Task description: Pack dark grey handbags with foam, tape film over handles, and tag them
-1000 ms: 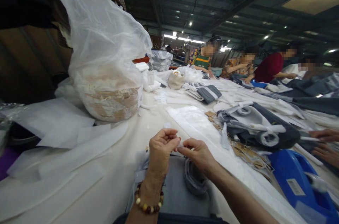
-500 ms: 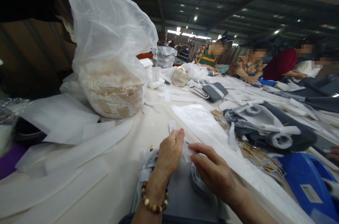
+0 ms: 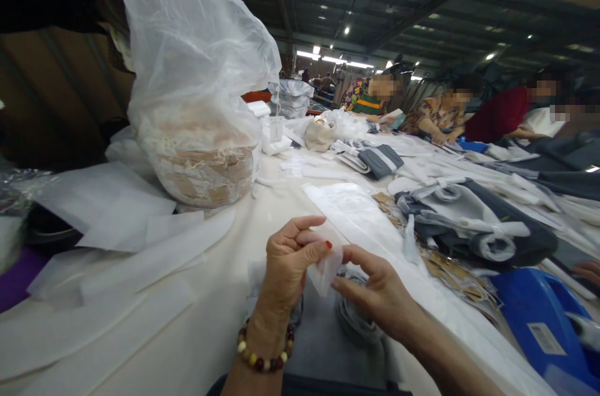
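My left hand (image 3: 293, 258), with a beaded bracelet at the wrist, pinches a small translucent white sheet (image 3: 324, 274) between thumb and fingers. From the right, my right hand (image 3: 370, 283) grips the same sheet's edge with thumb and forefinger. Whether it is thin paper or plastic film I cannot tell. Beneath both hands lies a folded grey garment (image 3: 319, 346). A rolled grey strip with a clear or white layer (image 3: 356, 315) rests on the garment, partly behind my right hand.
Loose white sheets (image 3: 135, 283) spread over the table's left. A large clear bag (image 3: 201, 133) of brown and white material stands behind them. Rightward lie a long white strip (image 3: 347, 208), grey garments (image 3: 478, 221), brown tags (image 3: 454, 277) and a blue plastic container (image 3: 544, 321). Several people work across the table.
My left hand has turned, so its fingers now point right. The translucent sheet shows more fully between my hands. Across the table, one person now holds up a pale piece.
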Demonstrator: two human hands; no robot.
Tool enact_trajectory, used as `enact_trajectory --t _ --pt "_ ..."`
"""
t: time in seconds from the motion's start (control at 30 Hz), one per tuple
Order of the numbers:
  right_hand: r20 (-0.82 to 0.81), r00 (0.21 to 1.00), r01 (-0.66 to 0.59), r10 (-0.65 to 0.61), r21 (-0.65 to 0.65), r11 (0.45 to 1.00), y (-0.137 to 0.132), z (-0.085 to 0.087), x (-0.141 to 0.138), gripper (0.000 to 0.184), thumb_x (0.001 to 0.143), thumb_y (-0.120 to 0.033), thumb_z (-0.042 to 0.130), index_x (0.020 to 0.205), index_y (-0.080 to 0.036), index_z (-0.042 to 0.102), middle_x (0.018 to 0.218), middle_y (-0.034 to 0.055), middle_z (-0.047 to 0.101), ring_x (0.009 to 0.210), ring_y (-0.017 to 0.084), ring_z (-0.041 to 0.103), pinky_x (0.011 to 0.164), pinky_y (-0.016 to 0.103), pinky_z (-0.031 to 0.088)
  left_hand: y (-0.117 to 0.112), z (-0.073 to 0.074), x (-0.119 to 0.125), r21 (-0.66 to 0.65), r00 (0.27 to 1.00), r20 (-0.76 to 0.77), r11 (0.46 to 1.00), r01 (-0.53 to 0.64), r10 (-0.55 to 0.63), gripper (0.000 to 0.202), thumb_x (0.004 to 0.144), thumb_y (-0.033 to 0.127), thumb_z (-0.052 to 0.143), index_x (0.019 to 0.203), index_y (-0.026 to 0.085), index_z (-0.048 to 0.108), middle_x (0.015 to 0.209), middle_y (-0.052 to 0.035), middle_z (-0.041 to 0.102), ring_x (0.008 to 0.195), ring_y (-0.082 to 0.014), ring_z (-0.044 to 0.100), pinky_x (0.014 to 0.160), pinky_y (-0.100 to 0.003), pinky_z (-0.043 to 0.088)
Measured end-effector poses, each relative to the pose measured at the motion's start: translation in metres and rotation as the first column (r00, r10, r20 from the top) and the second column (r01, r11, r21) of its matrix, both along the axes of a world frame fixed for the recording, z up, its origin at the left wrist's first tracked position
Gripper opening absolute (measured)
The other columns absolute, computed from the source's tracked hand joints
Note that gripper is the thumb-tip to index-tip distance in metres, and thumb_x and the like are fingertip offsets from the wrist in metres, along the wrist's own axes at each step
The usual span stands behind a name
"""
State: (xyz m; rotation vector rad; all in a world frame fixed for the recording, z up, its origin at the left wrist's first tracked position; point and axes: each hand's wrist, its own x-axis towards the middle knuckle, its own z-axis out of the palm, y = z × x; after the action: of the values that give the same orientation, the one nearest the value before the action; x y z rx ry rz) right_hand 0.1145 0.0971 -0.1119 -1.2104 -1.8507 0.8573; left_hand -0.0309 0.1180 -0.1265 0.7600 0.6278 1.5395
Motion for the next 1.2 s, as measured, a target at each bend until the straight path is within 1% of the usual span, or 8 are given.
enact_trajectory --t 0.17,0.3,0.47,0.63,0.8,1.0,1.1,1.2 --pt "-0.222 0.966 0.136 -0.134 -0.006 0.991 0.010 0.009 -0.002 0.013 0.072 -0.034 0.066 0.070 -0.021 0.066 0.074 -0.0004 0.065 0.071 0.015 0.058 0.069 0.028 0.045 0.004 0.000 -0.004 -0.011 0.987 0.120 0.994 -0.108 0.109 0.052 0.066 0.053 0.071 0.096 0.012 0.063 0.073 -0.0060 0.069 0.056 -0.0118 0.057 0.053 -0.023 0.043" --pt "-0.050 0.989 0.138 -0.140 -0.030 0.990 0.012 0.003 0.004 0.015 0.068 -0.026 0.060 0.082 -0.021 0.065 0.088 0.0030 0.066 0.085 0.021 0.057 0.082 0.037 0.044 0.008 -0.004 -0.001 -0.004 1.000 0.020 1.000 -0.013 0.013 0.047 0.077 0.053 0.060 0.092 0.008 0.061 0.068 -0.0093 0.069 0.052 -0.0133 0.057 0.054 -0.025 0.042" --pt "0.007 0.987 -0.157 0.163 -0.236 0.959 0.002 0.000 0.008 0.060 0.057 -0.008 0.045 0.115 -0.020 0.055 0.119 0.0069 0.061 0.114 0.022 0.053 0.102 0.043 0.036 0.007 -0.004 0.000 -0.033 1.000 0.027 0.999 -0.003 0.004 0.049 0.077 0.055 0.057 0.088 0.007 0.061 0.062 -0.0074 0.067 0.046 -0.0128 0.056 0.052 -0.025 0.041" --pt "0.372 0.846 -0.314 0.381 -0.228 0.921 -0.020 0.014 0.016 0.076 0.058 -0.003 0.045 0.132 -0.021 0.047 0.142 0.0058 0.045 0.133 0.023 0.037 0.113 0.044 0.022 0.010 -0.005 0.000 -0.151 0.990 0.035 0.980 -0.127 0.133 0.048 0.069 0.053 0.064 0.083 0.008 0.060 0.058 -0.0043 0.064 0.044 -0.0104 0.052 0.049 -0.022 0.040" --pt "0.501 0.751 -0.491 0.430 -0.012 0.871 -0.044 0.015 0.042 0.076 0.067 -0.005 0.054 0.139 -0.028 0.041 0.139 0.0034 0.048 0.131 0.024 0.040 0.114 0.044 0.021 0.013 -0.011 0.002 -0.154 0.991 0.019 0.980 -0.129 0.134 0.043 0.071 0.050 0.063 0.083 0.009 0.060 0.058 -0.0042 0.064 0.044 -0.0103 0.052 0.048 -0.022 0.039" --pt "0.655 0.730 -0.478 0.197 0.283 0.832 -0.038 -0.011 0.048 0.051 0.076 -0.009 0.052 0.122 -0.028 0.059 0.133 0.0057 0.053 0.130 0.030 0.039 0.107 0.056 0.031 0.013 -0.012 0.003 -0.155 0.990 -0.009 0.978 -0.139 0.140 0.040 0.070 0.049 0.064 0.080 0.010 0.061 0.058 -0.0038 0.064 0.043 -0.0103 0.052 0.049 -0.023 0.038" --pt "0.566 0.788 -0.494 0.244 0.344 0.799 -0.033 -0.022 0.042 0.043 0.075 -0.009 0.054 0.111 -0.030 0.065 0.121 0.0024 0.064 0.121 0.028 0.051 0.107 0.053 0.033 0.013 -0.013 0.003 -0.153 0.991 -0.019 0.979 -0.136 0.134 0.039 0.070 0.048 0.065 0.081 0.010 0.061 0.058 -0.0034 0.065 0.044 -0.0100 0.052 0.049 -0.023 0.038" --pt "0.272 0.957 -0.189 0.095 0.343 0.920 -0.033 -0.016 0.036 0.026 0.084 -0.018 0.054 0.103 -0.030 0.068 0.098 -0.0016 0.074 0.093 0.020 0.069 0.092 0.032 0.052 0.014 -0.014 0.004 -0.150 0.990 -0.020 0.978 -0.142 0.140 0.039 0.071 0.047 0.064 0.082 0.010 0.061 0.058 -0.0036 0.065 0.044 -0.0097 0.052 0.049 -0.023 0.038"
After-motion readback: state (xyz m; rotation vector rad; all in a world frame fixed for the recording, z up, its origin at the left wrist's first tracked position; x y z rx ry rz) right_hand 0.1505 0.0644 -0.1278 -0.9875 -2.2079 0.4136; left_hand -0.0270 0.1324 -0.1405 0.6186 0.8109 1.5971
